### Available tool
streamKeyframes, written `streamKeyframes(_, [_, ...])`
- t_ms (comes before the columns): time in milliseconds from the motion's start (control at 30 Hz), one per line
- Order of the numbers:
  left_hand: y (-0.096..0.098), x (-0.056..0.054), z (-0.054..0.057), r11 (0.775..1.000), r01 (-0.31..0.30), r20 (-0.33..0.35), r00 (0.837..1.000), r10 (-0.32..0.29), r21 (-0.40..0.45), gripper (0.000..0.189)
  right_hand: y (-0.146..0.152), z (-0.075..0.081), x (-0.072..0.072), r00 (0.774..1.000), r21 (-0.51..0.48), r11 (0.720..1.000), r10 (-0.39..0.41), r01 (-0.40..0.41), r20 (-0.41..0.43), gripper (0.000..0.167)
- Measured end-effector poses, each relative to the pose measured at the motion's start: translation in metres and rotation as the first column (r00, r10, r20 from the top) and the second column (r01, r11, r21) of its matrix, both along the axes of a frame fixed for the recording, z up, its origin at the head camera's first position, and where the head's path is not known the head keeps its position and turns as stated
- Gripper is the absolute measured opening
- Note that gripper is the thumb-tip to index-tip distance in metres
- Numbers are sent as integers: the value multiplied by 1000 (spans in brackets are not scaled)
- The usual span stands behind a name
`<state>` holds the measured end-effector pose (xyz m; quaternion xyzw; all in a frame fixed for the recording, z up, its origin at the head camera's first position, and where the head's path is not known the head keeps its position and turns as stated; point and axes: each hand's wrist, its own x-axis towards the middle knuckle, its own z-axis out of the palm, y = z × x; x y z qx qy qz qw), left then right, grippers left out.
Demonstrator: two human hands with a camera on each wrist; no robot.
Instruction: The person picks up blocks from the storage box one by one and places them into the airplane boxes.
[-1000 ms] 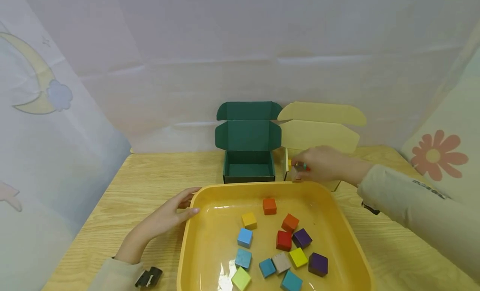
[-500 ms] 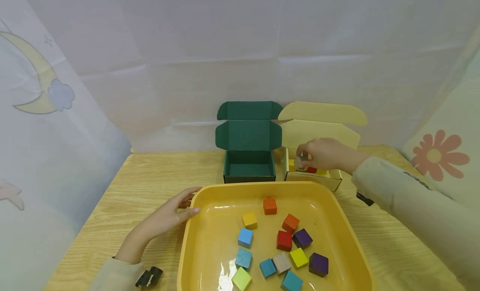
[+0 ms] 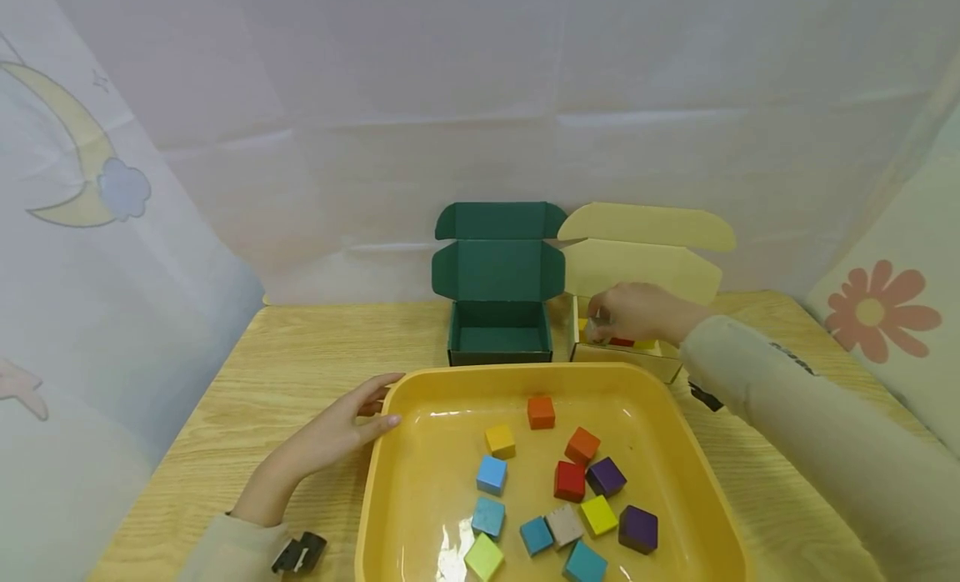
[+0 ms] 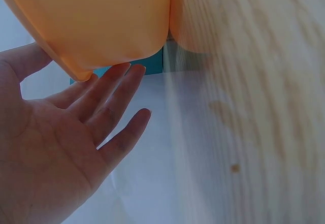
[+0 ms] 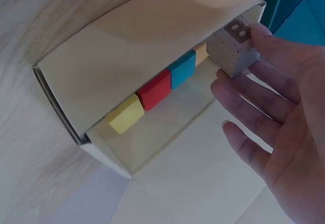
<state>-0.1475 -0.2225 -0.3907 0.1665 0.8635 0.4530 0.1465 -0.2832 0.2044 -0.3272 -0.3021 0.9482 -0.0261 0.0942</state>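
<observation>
My right hand (image 3: 645,311) pinches a bare wooden block (image 5: 233,49) between thumb and fingertips, over the left part of the cream cardboard box (image 3: 630,365). A dark mark like a letter B shows on one face of it in the right wrist view. Inside the box, a yellow block (image 5: 125,114), a red block (image 5: 154,90), a teal block (image 5: 182,69) and an orange-yellow block (image 5: 201,54) stand in a row along one wall. My left hand (image 3: 341,428) rests at the left far corner of the yellow tray (image 3: 375,482), thumb over its rim, fingers loosely extended outside.
Several coloured blocks lie scattered in the tray, among them an orange block (image 3: 541,413), a purple block (image 3: 638,529) and a wooden block (image 3: 564,526). A green cardboard box (image 3: 500,357) with its lid raised stands left of the cream one. Behind hangs a pale cloth (image 3: 480,132).
My right hand has lifted slightly inside the cream box and come down again, still pinching the wooden block, uncovering the blocks beneath. My left hand and the tray keep their place.
</observation>
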Motion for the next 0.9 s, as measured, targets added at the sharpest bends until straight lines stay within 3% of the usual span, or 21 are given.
streamKeyframes(400, [1,0,1,1000,14,9,1000,-14,21,61,-7,-20,-11,999,43,999,17,-16,-28,18])
streamKeyframes(633, [0,0,1,1000,19,1,1000,-19,15,62,-11,-21,-15,998,74,997,29,-26,-52,17])
streamKeyframes(900, [0,-1,0,1000,20,9,1000,-20,24,62,-11,-24,-18,999,100,995,-2,6,-35,27])
